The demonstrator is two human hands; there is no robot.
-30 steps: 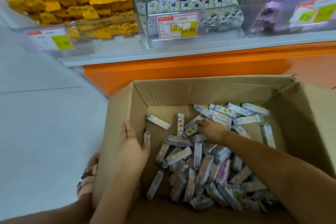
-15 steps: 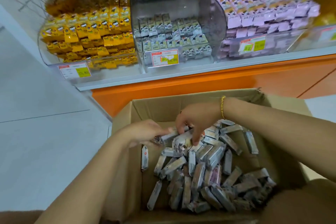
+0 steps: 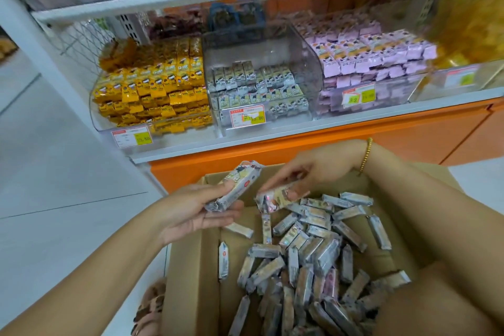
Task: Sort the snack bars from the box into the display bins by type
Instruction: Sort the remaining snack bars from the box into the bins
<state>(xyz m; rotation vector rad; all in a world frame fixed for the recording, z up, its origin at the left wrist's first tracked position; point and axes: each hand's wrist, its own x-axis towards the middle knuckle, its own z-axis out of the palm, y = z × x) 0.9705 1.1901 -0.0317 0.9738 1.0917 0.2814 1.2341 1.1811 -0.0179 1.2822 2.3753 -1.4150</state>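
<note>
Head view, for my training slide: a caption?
Left hand grips one snack bar, right hand pinches a second bar over the box, before the display bins.

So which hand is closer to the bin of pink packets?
Right. The right hand, pinching a snack bar, is below the pink-packet bin and slightly left of it; the left hand, gripping another bar, is farther left and lower.

Your head camera looks forward and down from close above the box (image 3: 191, 267), facing the display bins (image 3: 272, 49) beyond.
</note>
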